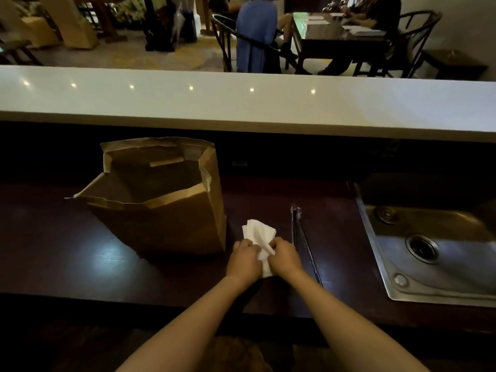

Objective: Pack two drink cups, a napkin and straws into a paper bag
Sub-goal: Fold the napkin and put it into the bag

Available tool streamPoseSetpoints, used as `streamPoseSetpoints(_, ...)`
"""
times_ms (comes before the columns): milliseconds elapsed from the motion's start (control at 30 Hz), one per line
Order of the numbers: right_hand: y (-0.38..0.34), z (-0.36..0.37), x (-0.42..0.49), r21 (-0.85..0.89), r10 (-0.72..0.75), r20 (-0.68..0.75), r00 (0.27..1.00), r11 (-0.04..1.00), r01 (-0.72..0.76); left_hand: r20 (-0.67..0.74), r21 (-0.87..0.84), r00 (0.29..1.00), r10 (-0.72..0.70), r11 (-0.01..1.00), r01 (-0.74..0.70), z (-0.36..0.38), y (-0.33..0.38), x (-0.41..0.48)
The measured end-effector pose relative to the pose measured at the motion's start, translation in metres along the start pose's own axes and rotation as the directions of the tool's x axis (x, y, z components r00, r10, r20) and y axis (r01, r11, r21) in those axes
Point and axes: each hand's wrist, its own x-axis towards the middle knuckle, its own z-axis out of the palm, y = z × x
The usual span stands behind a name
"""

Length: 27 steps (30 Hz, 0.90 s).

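Both hands, left hand (243, 260) and right hand (284, 257), pinch the white napkin (259, 233) at the paper bag's (161, 224) four o'clock corner; fold it flat, then lift toward eleven o'clock over the open mouth.

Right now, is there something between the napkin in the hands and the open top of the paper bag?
Nothing visible blocks it. Both the left hand and the right hand hold the napkin just right of the paper bag, which stands upright with its mouth open. The straws lie on the other side.
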Motion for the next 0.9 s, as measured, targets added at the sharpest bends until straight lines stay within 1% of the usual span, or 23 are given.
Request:
streamPoseSetpoints(33,-0.002,-0.005,-0.001,0.049,-0.001,-0.026,1.0,0.999,0.002,-0.014,-0.058,1.0,-0.016,0.998,0.016,-0.004,0.002,0.0)
streamPoseSetpoints(100,-0.008,-0.022,-0.002,0.124,-0.036,-0.066,0.997,0.991,0.044,-0.06,-0.081,0.998,0.027,0.996,-0.032,-0.014,0.007,-0.001)
streamPoseSetpoints(167,-0.018,-0.048,-0.001,0.128,-0.102,-0.082,0.991,0.985,0.112,-0.117,-0.017,0.986,0.12,0.992,-0.123,-0.031,0.017,-0.003)
streamPoseSetpoints(233,-0.033,-0.08,-0.003,0.116,-0.16,-0.106,0.981,0.978,0.172,-0.204,0.068,0.952,0.227,0.974,-0.217,-0.053,0.032,-0.008)
streamPoseSetpoints(267,-0.042,-0.097,-0.006,0.114,-0.196,-0.122,0.973,0.971,0.21,-0.254,0.084,0.933,0.255,0.967,-0.241,-0.066,0.039,-0.011)
streamPoseSetpoints(333,-0.064,-0.13,-0.013,0.1,-0.289,-0.134,0.948,0.948,0.303,-0.369,0.092,0.883,0.29,0.957,-0.275,-0.096,0.053,-0.019)
streamPoseSetpoints(400,-0.092,-0.16,-0.024,0.066,-0.393,-0.116,0.912,0.913,0.402,-0.482,0.118,0.801,0.356,0.932,-0.343,-0.129,0.063,-0.027)
streamPoseSetpoints(467,-0.122,-0.184,-0.036,0.032,-0.485,-0.086,0.87,0.872,0.489,-0.548,0.169,0.719,0.427,0.898,-0.405,-0.168,0.068,-0.034)
streamPoseSetpoints(533,-0.152,-0.199,-0.044,0.019,-0.556,-0.064,0.829,0.83,0.558,-0.592,0.231,0.676,0.439,0.896,-0.38,-0.207,0.067,-0.039)
streamPoseSetpoints(567,-0.167,-0.203,-0.047,0.013,-0.588,-0.053,0.807,0.808,0.589,-0.601,0.252,0.671,0.434,0.9,-0.356,-0.227,0.064,-0.04)
streamPoseSetpoints(600,-0.182,-0.205,-0.048,0.007,-0.618,-0.036,0.785,0.786,0.619,-0.585,0.274,0.682,0.439,0.898,-0.344,-0.244,0.06,-0.042)
streamPoseSetpoints(667,-0.211,-0.203,-0.048,-0.001,-0.671,0.013,0.742,0.742,0.671,-0.483,0.284,0.739,0.469,0.883,-0.375,-0.275,0.05,-0.045)
streamPoseSetpoints(733,-0.238,-0.197,-0.042,-0.006,-0.708,0.053,0.705,0.705,0.709,-0.389,0.225,0.802,0.454,0.891,-0.395,-0.298,0.038,-0.048)
streamPoseSetpoints(767,-0.251,-0.192,-0.038,-0.013,-0.72,0.072,0.691,0.692,0.722,-0.381,0.194,0.825,0.416,0.909,-0.368,-0.307,0.031,-0.049)
streamPoseSetpoints(833,-0.274,-0.181,-0.029,-0.035,-0.74,0.09,0.666,0.666,0.745,-0.408,0.125,0.857,0.316,0.949,-0.291,-0.321,0.014,-0.05)
streamPoseSetpoints(900,-0.291,-0.168,-0.02,-0.08,-0.768,0.062,0.638,0.633,0.77,-0.425,0.039,0.878,0.222,0.973,-0.227,-0.33,-0.003,-0.05)
